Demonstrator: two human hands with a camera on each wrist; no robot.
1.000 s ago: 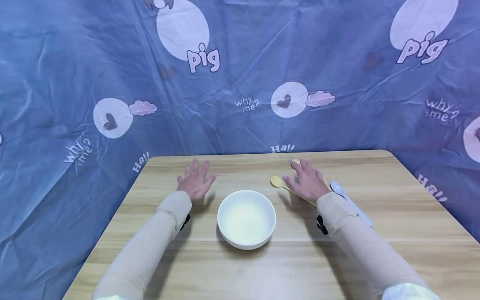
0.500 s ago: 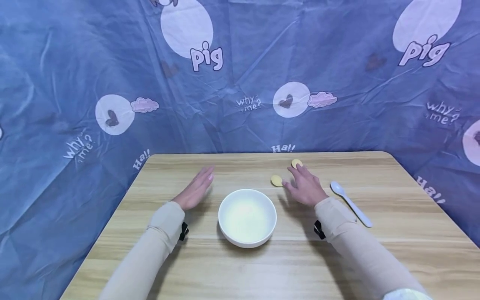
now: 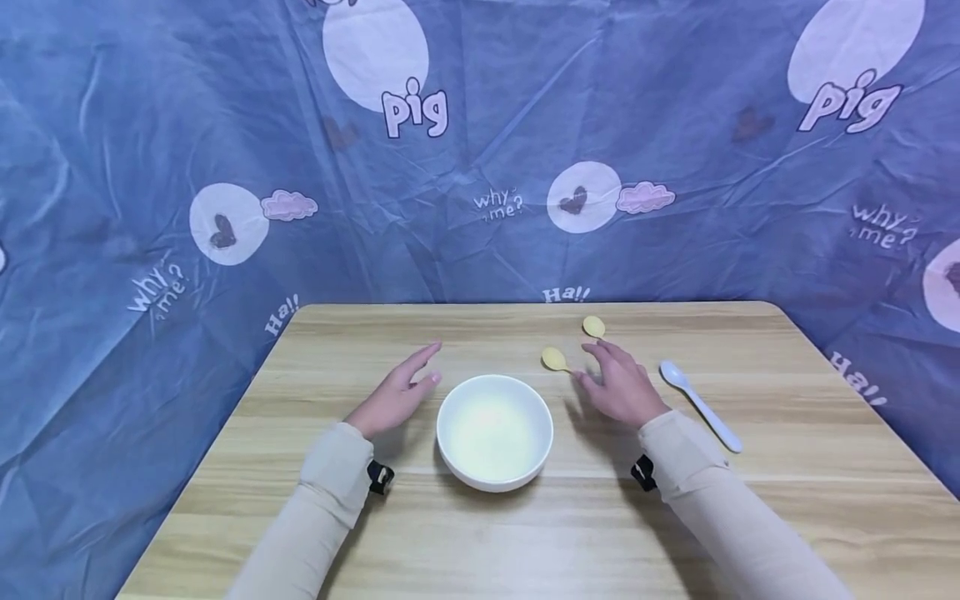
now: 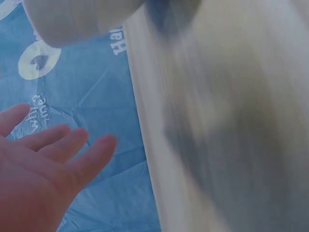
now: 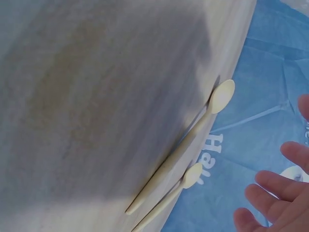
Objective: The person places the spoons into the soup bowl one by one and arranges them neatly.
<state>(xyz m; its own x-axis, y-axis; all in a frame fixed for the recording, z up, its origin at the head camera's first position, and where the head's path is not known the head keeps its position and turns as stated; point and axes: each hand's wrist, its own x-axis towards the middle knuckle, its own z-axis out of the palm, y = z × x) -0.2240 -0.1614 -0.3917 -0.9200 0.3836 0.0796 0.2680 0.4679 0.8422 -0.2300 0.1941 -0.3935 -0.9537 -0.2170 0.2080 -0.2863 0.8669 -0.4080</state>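
A white bowl (image 3: pixel 495 482) stands upright on the wooden table between both hands. My left hand (image 3: pixel 396 398) hovers at its left side, turned thumb up with fingers extended, holding nothing; the left wrist view shows those spread fingers (image 4: pixel 91 157) too. Over two yellow spoons is my right hand (image 3: pixel 621 387), fingers loosely bent and gripping nothing. In the head view it covers most of both handles. The nearer spoon (image 3: pixel 554 359) and the farther spoon (image 3: pixel 593 327) show their heads past the fingertips. The right wrist view has both whole lengths lying on the table, apart from the fingers (image 5: pixel 270 198).
A white spoon (image 3: pixel 701 408) lies slantwise on the table, right of the right hand. Behind the far table edge (image 3: pixel 450 307) hangs a blue printed cloth (image 3: pixel 465 125), which also runs down along both sides.
My left hand has turned from palm down to thumb up. The right hand shifts only slightly, uncovering the farther yellow spoon's head. Bowl and spoons stay put.
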